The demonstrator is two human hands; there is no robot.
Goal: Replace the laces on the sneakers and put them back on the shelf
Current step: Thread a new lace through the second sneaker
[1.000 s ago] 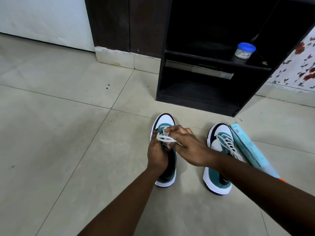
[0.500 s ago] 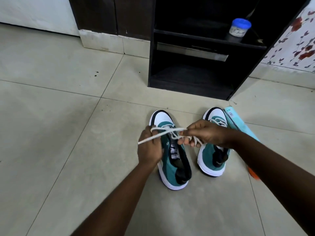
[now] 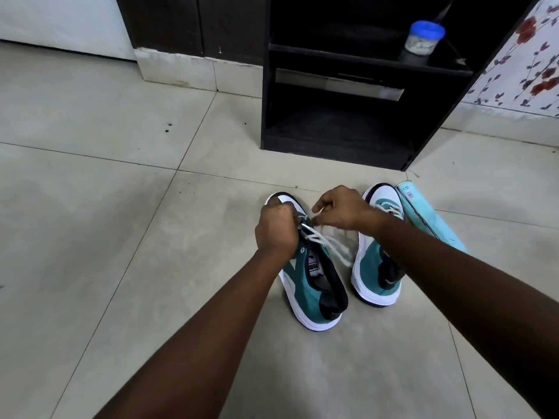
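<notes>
Two teal, white and black sneakers stand side by side on the tiled floor. Over the toe end of the left sneaker [image 3: 314, 285] my left hand [image 3: 276, 229] is closed on the white lace [image 3: 320, 240]. My right hand [image 3: 340, 210] pinches the same lace just to the right, above the gap between the shoes. A loose length of lace trails blurred down toward the right sneaker [image 3: 376, 267], which has white laces threaded in it. The black shelf [image 3: 335, 140] stands open behind the shoes.
A light blue box [image 3: 429, 219] lies on the floor against the right sneaker's outer side. A small jar with a blue lid [image 3: 423, 40] sits on the shelf's upper board. Floral wall tiles are at the right, a dark cabinet at the back left.
My hands have drawn closer together over the left sneaker's toe; the lace, stretched taut between them half a second ago, now hangs slack to the right.
</notes>
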